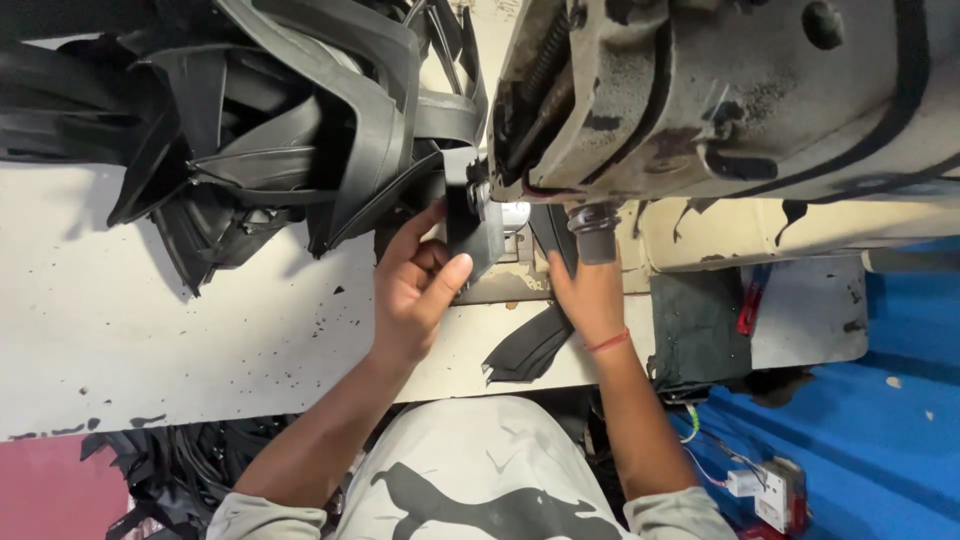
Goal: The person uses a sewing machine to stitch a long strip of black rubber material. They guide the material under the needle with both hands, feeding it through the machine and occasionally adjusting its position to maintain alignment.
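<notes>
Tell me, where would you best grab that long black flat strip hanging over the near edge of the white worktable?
Probably by the loose end of the long black flat strip, coming from the near table edge. That end lies flat and overhangs the white worktable, so fingers could pinch above and below it. Its far end runs under the right hand toward the sewing machine.

The table is white and worn, with small black specks. At ten o'clock a heap of black strips lies on it — at one o'clock stands the dirty sewing machine. At four o'clock lies a dark cloth pad.
</notes>
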